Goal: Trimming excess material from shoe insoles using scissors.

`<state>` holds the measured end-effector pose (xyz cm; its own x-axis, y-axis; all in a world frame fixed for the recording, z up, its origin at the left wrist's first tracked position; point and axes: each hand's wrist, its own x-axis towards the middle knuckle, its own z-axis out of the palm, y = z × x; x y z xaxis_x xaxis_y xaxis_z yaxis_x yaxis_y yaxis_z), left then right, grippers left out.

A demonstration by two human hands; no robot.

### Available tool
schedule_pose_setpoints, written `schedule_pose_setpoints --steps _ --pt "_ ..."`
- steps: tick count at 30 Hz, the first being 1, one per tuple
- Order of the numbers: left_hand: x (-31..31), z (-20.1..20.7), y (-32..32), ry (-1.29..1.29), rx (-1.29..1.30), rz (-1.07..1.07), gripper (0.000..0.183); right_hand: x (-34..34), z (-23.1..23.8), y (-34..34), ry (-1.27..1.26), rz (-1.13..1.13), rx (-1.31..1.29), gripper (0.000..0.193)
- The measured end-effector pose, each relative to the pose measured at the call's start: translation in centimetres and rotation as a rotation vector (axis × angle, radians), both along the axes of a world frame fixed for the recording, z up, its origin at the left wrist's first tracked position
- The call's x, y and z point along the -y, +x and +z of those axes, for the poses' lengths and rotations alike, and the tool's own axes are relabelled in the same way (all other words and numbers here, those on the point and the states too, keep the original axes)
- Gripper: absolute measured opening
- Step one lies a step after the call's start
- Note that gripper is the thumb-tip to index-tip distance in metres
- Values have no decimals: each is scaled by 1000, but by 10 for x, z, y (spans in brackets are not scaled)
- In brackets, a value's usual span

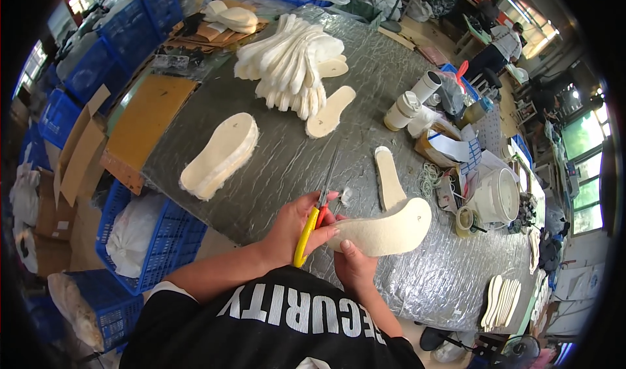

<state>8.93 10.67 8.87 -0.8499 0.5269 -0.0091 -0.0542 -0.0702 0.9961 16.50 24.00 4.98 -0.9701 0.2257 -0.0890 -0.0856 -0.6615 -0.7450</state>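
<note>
My left hand (290,229) is closed round a pair of scissors (304,238) with yellow and red handles, the blades pointing away from me. Its fingertips also meet the near end of a cream insole (385,229). My right hand (357,264) grips that insole from below, thumb on top. Just past it, another single insole (389,180) lies on the table, partly covered by the held one. A small white fluff scrap (345,196) is close to the scissors. Left of centre sits a short stack of fleecy insoles (222,153).
A large pile of fleecy insoles (287,62) stands farther back on the foil-covered table (274,193), with a loose insole (330,111) beside it. White bottles (403,111) and a white bucket (497,196) crowd the right. Blue crates (156,238) stand left; people work far off.
</note>
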Motion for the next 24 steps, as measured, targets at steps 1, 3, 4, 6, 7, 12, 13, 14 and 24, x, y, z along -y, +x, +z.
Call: schedule_pose_setpoints --steps 1,3,4,6,7,12,13,14,24 --pt "0 -2 1 -7 -52 14 51 1 -1 0 -21 -22 31 44" --pt "1 -3 2 -13 -103 26 51 1 -1 -1 -41 -45 62 43" --pt "1 0 3 -56 -148 41 51 2 1 -1 -52 -73 85 43" --pt "1 3 4 -99 -193 56 51 3 2 -1 -63 -101 108 43" --pt "1 4 4 -85 -185 63 52 3 3 -1 -84 -83 107 43" --pt "1 2 4 -32 -167 66 51 1 4 -8 -121 -24 60 43" --pt "1 0 3 -19 -149 45 51 0 4 -9 -106 -33 76 43" --pt "0 -1 3 -5 -129 22 51 -2 3 -9 -89 -44 94 43" --pt "18 21 6 -592 -591 -228 45 -16 5 -16 -229 -173 30 35"
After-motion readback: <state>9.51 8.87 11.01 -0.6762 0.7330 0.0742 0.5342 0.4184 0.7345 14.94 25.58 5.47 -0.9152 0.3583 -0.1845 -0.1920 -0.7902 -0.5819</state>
